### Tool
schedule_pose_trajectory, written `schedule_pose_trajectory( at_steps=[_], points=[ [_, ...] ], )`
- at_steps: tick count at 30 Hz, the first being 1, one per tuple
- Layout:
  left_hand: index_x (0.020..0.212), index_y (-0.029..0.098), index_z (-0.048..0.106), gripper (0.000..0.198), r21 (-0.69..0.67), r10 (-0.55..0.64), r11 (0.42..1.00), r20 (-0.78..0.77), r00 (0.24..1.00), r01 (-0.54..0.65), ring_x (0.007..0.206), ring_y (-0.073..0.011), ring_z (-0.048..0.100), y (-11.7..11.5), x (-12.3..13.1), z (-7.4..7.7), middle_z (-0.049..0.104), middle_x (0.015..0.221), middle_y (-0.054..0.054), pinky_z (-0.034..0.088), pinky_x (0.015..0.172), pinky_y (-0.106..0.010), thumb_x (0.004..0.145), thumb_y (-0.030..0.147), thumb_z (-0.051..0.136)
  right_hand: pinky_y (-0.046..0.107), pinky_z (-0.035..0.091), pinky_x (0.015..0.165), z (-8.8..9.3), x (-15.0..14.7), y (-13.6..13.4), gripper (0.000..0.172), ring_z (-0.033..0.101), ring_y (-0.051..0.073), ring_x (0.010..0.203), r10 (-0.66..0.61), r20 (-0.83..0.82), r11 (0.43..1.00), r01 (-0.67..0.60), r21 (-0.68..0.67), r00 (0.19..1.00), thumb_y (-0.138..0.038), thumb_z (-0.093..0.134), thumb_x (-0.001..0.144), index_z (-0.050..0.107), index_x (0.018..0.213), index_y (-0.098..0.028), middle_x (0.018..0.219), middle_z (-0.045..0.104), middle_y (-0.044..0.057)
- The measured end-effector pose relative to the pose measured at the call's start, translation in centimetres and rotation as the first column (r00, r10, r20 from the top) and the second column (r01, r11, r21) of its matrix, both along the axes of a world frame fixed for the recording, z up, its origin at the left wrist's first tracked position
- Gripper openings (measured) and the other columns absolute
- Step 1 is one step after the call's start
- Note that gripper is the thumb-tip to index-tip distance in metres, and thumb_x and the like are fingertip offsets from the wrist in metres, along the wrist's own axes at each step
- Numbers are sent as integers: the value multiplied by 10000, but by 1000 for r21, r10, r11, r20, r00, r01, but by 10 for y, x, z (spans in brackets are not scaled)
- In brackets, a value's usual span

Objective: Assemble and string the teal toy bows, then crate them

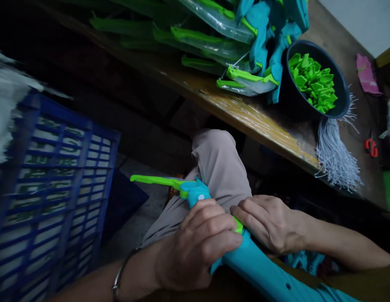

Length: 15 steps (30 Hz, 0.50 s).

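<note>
Across my lap lies a long teal plastic toy body [261, 264], with a thin lime-green arm [157, 180] sticking out to the left from its far end. My left hand [204, 239] is wrapped around the teal body just below that end. A small green plastic piece [238, 225] shows on the body between my hands. My right hand [267, 220] is closed, its fingertips pressed at this green piece. Its palm side and thumb are hidden, as are the tips of my left fingers.
On the workbench [270, 130] stands a dark bowl [344, 100] of small green pieces [314, 82]. Beside it are a bundle of white cords [336, 155], red-handled scissors [371, 147] and stacked teal-and-green toys [259, 37]. A blue crate [66, 167] stands at left.
</note>
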State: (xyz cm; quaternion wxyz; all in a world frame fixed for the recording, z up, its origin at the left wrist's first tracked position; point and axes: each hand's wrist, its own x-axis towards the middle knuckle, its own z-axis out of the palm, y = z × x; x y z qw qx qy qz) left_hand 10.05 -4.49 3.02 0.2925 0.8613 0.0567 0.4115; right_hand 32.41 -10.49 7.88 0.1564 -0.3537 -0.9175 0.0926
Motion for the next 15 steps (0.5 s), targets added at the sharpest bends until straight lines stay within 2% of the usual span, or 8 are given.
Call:
schedule_pose_trajectory(
  at_steps=[6, 11, 13, 15],
  points=[
    [1045, 217, 571, 313, 25, 41, 999, -13, 999, -41, 852, -175, 651, -4, 5, -7, 732, 904, -17, 528, 1003, -383, 787, 62, 487, 336, 416, 499, 0, 5, 6, 357, 495, 192, 594, 35, 57, 993, -41, 110, 998, -93, 326, 1034, 655, 898, -73, 722, 522, 56],
    [1038, 208, 577, 167, -63, 54, 997, 116, 992, -47, 832, -185, 656, -5, 3, -16, 752, 927, -51, 575, 942, -395, 934, 113, 488, 349, 522, 577, -5, 6, 5, 318, 580, 215, 672, 43, 20, 998, -44, 45, 999, -86, 341, 1031, 618, 1148, 20, 799, 593, 84],
    [1082, 192, 602, 177, -41, 44, 998, 129, 991, -39, 871, -194, 676, -5, -1, -21, 754, 959, -79, 598, 929, -396, 980, 142, 467, 358, 570, 642, -6, 5, 3, 334, 623, 232, 750, 32, -42, 999, -32, -9, 999, -91, 328, 1046, 566, 1250, 26, 852, 634, 110],
    [1121, 212, 633, 230, 13, 64, 998, 92, 994, -66, 902, -201, 688, -5, -6, -26, 754, 990, -78, 613, 933, -407, 997, 155, 448, 357, 601, 722, -5, 6, 4, 343, 651, 236, 859, 3, -114, 992, -17, -126, 993, -123, 317, 1078, 526, 1322, -4, 941, 665, 135]
  ],
)
